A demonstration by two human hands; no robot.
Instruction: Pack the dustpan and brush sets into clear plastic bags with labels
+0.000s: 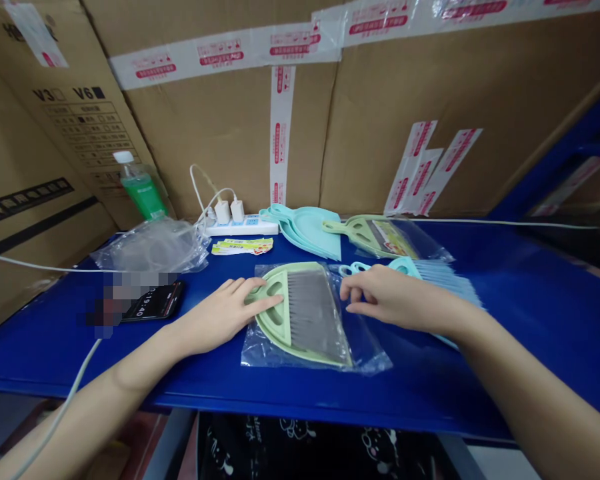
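A green dustpan with a grey brush lies in a clear plastic bag on the blue table. My left hand rests flat on the dustpan's handle end, fingers stretched out. My right hand pinches the bag's right edge, fingers curled together. Just behind that hand lies a loose blue brush.
A stack of blue dustpans and another bagged green set lie further back. A pile of clear bags, a power strip with chargers, small labels, a phone and a green bottle sit left. Cardboard boxes wall the back.
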